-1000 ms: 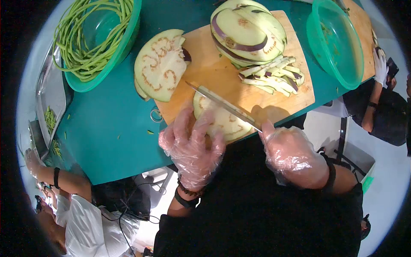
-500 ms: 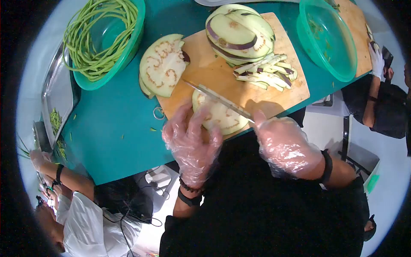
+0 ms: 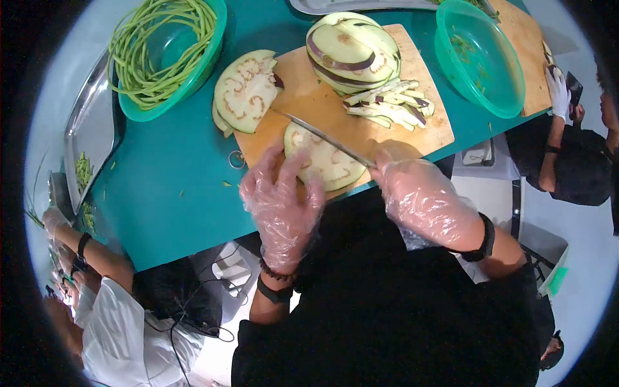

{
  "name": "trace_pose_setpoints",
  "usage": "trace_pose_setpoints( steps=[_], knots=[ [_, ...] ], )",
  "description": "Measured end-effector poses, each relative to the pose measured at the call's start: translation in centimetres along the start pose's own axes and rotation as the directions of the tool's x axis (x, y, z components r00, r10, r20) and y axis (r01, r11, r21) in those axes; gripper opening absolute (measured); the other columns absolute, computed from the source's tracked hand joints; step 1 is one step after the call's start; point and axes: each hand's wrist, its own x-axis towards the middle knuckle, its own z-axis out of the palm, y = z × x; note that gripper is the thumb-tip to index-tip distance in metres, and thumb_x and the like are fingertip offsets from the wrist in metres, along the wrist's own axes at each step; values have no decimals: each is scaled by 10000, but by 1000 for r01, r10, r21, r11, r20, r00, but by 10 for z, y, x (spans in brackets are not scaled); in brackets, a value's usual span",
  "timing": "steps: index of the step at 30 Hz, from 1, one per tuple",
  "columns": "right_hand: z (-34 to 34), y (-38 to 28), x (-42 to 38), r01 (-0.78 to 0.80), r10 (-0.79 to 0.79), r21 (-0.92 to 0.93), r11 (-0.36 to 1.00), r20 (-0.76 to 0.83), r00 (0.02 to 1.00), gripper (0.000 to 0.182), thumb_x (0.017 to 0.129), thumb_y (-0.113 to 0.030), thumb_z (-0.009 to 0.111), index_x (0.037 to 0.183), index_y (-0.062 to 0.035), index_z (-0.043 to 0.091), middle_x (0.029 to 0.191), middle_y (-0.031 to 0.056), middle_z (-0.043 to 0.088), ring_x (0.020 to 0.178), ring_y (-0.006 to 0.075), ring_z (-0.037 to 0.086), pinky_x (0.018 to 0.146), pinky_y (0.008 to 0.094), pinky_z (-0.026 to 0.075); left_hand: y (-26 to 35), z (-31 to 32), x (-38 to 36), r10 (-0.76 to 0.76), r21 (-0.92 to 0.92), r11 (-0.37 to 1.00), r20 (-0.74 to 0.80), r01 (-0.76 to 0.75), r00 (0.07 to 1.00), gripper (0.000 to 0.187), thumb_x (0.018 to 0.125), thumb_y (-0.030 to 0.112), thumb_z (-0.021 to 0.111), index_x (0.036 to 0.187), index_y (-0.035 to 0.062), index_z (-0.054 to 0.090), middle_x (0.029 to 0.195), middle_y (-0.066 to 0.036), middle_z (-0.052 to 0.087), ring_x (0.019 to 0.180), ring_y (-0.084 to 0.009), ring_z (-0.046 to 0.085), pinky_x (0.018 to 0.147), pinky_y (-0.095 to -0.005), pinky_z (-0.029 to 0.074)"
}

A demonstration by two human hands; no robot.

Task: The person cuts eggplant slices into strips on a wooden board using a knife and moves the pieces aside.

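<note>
My left hand (image 3: 282, 205), in a clear plastic glove, presses its spread fingers on a stack of pale eggplant slices (image 3: 329, 161) at the near edge of a wooden cutting board (image 3: 309, 106). My gloved right hand (image 3: 422, 203) grips a knife (image 3: 325, 138) whose blade lies across the top of that stack, tip pointing far left. Cut eggplant strips (image 3: 390, 103) lie at the board's middle right. A pile of larger slices with purple skin (image 3: 351, 51) sits at the far end. More slices (image 3: 245, 90) overhang the board's left edge.
A green bowl of long beans (image 3: 164, 51) stands far left on the teal table (image 3: 174, 161), with a metal tray (image 3: 90, 129) beside it. An almost bare green bowl (image 3: 480, 58) sits right. Other people work at the left (image 3: 109, 303) and right (image 3: 567, 148).
The camera view shifted, so the board and bowls sit higher and further left in frame. My hands stay on the slice stack, with the knife still laid across it.
</note>
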Motion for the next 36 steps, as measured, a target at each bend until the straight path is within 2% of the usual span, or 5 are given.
trace_pose_setpoints(
  steps=[6, 11, 18, 23, 36],
  knots=[
    [-18, 16, -8, -139, 146, 149, 979, -36, 989, 241, 1049, -192, 569, 982, 36, 607, 828, 286, 657, 826, 491, 647, 717, 560, 495, 3, 0, 0, -32, -13, 999, -23, 32, 999, 460, 788, 205, 784, 1235, 176, 679, 1351, -132, 595, 1177, -376, 558, 1027, -512, 421],
    [-27, 14, -21, -240, 318, 344, 908, -191, 929, 239, 1061, -168, 566, 1209, 20, 569, 828, 275, 635, 820, 509, 617, 693, 533, 474, 3, -2, 1, -21, -53, 998, -44, 19, 999, 444, 796, 193, 780, 1227, 165, 678, 1365, -140, 605, 1191, -376, 567, 1036, -508, 418],
    [-23, -14, -29, -159, 160, 111, 981, 0, 987, 172, 1044, -161, 556, 1010, -2, 501, 725, 245, 647, 690, 489, 651, 643, 569, 539, -2, -6, -2, 0, -76, 997, 16, 1, 1000, 428, 811, 175, 786, 1229, 165, 691, 1388, -169, 589, 1231, -372, 551, 1046, -511, 408],
    [-3, -10, -27, 70, -69, -153, 986, 16, 997, 146, 977, -114, 620, 1005, -11, 520, 592, 111, 585, 553, 302, 653, 524, 428, 487, -5, -6, -2, 9, -71, 997, 26, -7, 1000, 431, 807, 173, 778, 1230, 169, 698, 1391, -172, 584, 1224, -373, 546, 1048, -510, 402],
    [0, -12, -28, 17, 9, -223, 975, 116, 993, 185, 909, -78, 660, 1041, -16, 547, 612, 87, 604, 544, 275, 654, 521, 402, 492, -5, -3, -2, 14, -68, 998, 29, -12, 999, 459, 793, 161, 759, 1246, 179, 687, 1400, -166, 572, 1222, -370, 542, 1047, -503, 395]
  ],
)
